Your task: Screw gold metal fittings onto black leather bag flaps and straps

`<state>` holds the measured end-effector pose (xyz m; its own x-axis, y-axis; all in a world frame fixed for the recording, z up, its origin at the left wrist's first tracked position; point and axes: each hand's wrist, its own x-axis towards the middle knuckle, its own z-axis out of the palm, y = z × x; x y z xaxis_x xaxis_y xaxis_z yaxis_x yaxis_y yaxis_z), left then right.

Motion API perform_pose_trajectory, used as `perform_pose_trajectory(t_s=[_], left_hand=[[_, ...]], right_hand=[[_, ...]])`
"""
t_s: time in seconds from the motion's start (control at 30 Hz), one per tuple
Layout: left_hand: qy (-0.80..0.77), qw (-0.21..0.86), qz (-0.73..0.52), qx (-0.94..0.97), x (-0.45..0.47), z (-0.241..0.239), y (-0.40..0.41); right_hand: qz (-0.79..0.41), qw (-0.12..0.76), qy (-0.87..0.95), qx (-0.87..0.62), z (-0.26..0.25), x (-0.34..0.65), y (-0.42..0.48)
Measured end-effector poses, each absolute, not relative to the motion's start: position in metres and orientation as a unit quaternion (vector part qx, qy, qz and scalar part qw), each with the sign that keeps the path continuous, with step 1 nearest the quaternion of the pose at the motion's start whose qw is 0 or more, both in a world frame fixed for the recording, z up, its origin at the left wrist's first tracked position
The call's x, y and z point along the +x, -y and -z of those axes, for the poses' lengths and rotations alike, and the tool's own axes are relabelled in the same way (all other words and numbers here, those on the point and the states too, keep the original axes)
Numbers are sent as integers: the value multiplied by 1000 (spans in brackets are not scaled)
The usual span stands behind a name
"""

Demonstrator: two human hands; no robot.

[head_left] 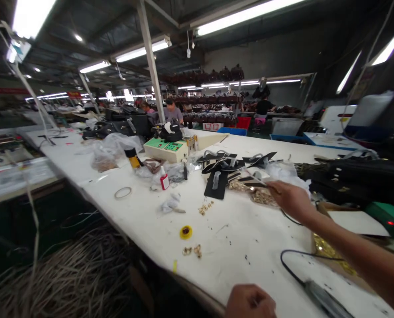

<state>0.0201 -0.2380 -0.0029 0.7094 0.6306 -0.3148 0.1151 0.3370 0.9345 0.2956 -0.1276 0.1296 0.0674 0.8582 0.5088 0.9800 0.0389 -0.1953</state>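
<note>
- Thin pale rod (256,178), its exact kind too blurred to tell: it juts from the right hand (290,201) over the bench (144,216), near the black pieces (216,185). I cannot tell whether its tip touches anything.
- Right fingers look narrow, pinched on the rod's near end. With the grip so far back, the tip could swing, catch a loop among the black pieces and drag the pile askew.
- Gold parts (263,197) sit in clear plastic just beside that hand; a low wrist could snag the wrapping and spill them.
- Left hand (250,302) is curled at the near edge; whether its fingers hold anything, I cannot tell. Anything small there could slip off the bench if the curl loosened.
- Loose metal bits (205,207) lie uncontained beyond the yellow roll (185,232); a careless sweep of either hand could scatter them.
- Dark cord (309,253) runs by the right forearm to a grey tool (326,300); an arm drawn back low could hook it and pull the tool along.
</note>
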Motion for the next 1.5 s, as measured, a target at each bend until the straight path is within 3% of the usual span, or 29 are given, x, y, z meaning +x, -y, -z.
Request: perform_pose_trajectory(t_s=[0.13,0.3,0.4,0.5,0.6,0.73,0.9,1.03,1.23,1.5], left_hand=[[-316,786,-302,437,26,-3,255],[-295,827,-403,258,6,-19,297],[-350,817,-408,211,-23,-17,323],[-345,850,-363,161,-55,-14,340],[-316,877,-345,111,-82,-19,347],[-351,879,-317,59,-112,-23,346],[-493,775,-376,117,-138,-4,335],[-504,746,-408,148,-150,10,328],[-507,707,-450,202,-158,11,327],[-505,688,-451,262,-165,6,329]], right_hand=[[21,421,542,-727,-143,256,234],[-36,428,428,-795,-88,196,371],[8,437,501,-747,-51,165,426],[-11,433,695,-575,-42,137,447],[-22,382,828,-410,-44,114,443],[-44,325,882,-338,-28,93,430],[-246,261,873,-332,-32,90,413],[-378,260,759,-462,-63,94,359],[-231,270,681,-640,-32,77,231],[-159,216,705,-656,0,57,187]])
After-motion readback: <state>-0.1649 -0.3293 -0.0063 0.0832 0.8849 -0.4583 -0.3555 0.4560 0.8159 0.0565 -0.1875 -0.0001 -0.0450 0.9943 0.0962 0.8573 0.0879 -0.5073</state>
